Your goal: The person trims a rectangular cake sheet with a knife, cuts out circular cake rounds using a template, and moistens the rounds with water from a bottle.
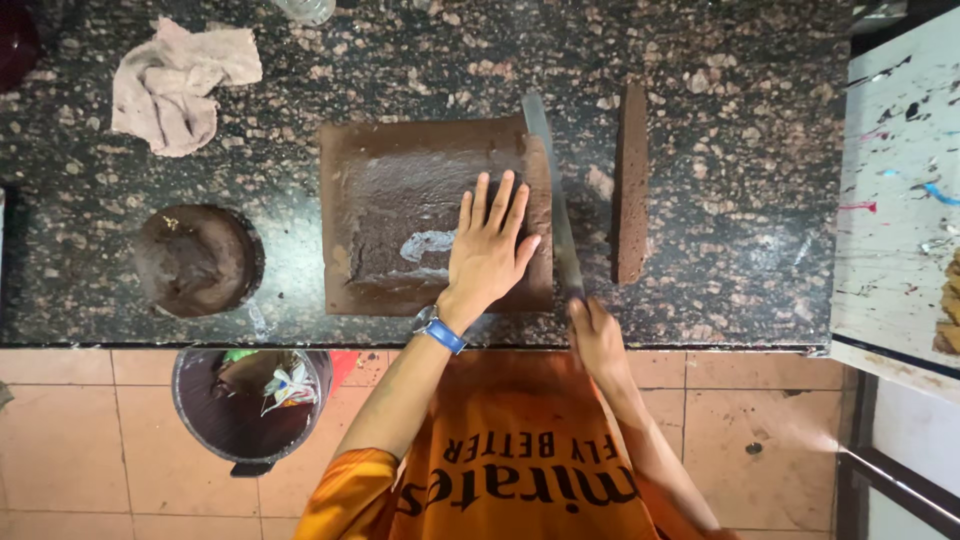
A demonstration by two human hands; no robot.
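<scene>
The left hand (490,245) lies flat and open on top of a square brown cake (400,215), fingers spread and pointing away from the person, palm pressing the cake's right half. A blue band with a watch (437,328) sits on that wrist. The right hand (597,335) is closed around the handle of a long knife (555,200) at the counter's near edge; the blade runs away from the person along the cake's right side, touching or just inside that edge, with its tip past the far corner. Exactly how deep the blade sits cannot be told.

The cake rests in the middle of the dark speckled stone counter (740,180). A pale smear shows on its top near the left hand's thumb. To the right of the knife, apart from the cake, a narrow brown strip (630,185) of the same stuff stands on its long edge, parallel to the blade.

To the left of the cake sits a round brown cake (195,260), near the counter's front edge. A crumpled beige cloth (175,85) lies at the far left corner. Below the counter, on the tiled floor, a round bin (250,400) holds scraps. A paint-spattered white board (900,180) is at the right
</scene>
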